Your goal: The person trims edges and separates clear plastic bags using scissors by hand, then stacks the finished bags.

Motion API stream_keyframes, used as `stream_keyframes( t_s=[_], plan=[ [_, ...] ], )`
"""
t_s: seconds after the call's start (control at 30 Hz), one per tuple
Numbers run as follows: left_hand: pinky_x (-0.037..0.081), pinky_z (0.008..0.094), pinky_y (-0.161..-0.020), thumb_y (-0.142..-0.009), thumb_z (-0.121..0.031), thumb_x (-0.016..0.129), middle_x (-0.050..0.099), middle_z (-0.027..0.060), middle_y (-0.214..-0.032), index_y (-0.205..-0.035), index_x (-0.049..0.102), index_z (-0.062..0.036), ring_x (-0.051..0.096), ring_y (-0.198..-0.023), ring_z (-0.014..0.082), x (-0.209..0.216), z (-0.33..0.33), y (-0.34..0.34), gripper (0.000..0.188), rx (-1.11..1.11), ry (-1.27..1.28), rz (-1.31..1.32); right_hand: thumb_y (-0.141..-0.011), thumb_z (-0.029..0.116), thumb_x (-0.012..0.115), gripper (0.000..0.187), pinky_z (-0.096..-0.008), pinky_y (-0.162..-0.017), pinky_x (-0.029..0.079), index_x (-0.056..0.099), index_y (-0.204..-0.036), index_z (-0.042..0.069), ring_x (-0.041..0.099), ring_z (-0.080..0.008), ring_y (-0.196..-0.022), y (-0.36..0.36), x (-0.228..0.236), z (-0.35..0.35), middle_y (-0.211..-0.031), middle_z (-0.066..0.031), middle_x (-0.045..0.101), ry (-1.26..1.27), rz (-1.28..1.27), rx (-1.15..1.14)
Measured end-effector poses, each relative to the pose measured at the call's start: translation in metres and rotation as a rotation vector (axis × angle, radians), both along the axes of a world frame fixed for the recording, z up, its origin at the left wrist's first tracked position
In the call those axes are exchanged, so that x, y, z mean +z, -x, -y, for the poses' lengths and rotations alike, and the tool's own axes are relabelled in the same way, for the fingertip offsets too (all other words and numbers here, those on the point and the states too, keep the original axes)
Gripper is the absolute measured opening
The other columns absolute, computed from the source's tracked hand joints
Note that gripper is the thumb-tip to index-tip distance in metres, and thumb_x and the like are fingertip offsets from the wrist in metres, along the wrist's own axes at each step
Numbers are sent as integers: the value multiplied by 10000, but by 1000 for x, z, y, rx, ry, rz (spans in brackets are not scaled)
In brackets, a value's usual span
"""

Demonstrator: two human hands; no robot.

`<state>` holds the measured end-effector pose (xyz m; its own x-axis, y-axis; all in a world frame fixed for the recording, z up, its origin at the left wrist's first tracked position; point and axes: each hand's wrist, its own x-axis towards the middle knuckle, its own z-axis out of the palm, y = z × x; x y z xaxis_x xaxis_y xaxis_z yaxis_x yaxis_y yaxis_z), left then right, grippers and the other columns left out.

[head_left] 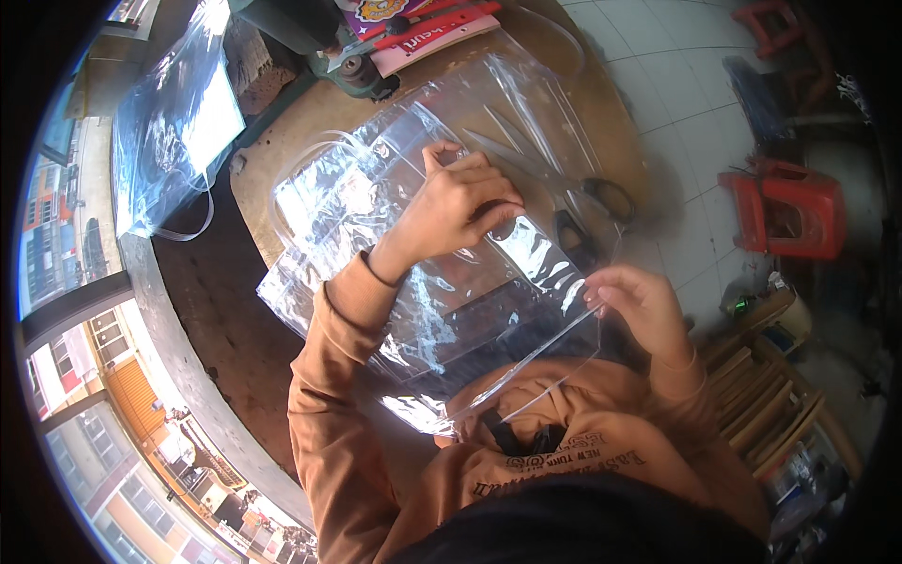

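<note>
A clear plastic bag (427,320) with see-through loop handles lies spread over the worktable and reaches down to my lap. My left hand (456,202) is over its middle, fingers curled and thumb close to the forefinger; whatever is between them is too hard to make out. At the near right, my right hand (639,305) pinches the bag's edge, pulling up a long narrow fold. Scissors with black handles (611,199) lie half spread beyond my hands, blades pointing to the far left. Whether plastic covers the blades, I cannot tell.
Beyond the bag stand a dark green metal machine (352,75), a red-handled tool (413,36) and a pink printed card (442,47). More clear bags (174,141) hang by the window at left. A red plastic stool (789,207) stands on the tiled floor (676,85).
</note>
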<state>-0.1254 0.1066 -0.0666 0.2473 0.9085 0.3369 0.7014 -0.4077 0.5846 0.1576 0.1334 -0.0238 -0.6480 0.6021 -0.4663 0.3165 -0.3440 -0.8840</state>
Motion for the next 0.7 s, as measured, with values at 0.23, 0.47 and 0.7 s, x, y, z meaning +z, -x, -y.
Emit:
stream_keyframes(
  t_s=[0.23,0.47,0.7],
  plan=[
    [225,449,-944,-725,-324,715,552,11,-991,-851,632,-156,460,-1053,239,23,-8,38,226,266,-27,-309,-903,2,507,144,-214,-645,488,592,-1001,-59,599,-94,-751,-2,-10,3,-831,-84,643,-44,-16,3],
    [274,391,-886,-729,-271,708,566,0,-935,-823,660,-136,454,-1022,224,19,-10,51,171,329,6,-170,-903,-3,492,143,-214,-650,489,585,-1001,-51,594,-88,-747,-2,-16,4,-829,-72,636,-89,-4,16],
    [304,419,-815,-758,-265,677,571,-12,-888,-817,684,-174,451,-980,234,10,-12,54,108,341,-88,-179,-894,-16,488,140,-211,-649,487,589,-984,-50,588,-81,-732,1,-16,5,-802,-62,631,-113,30,5]
  ],
)
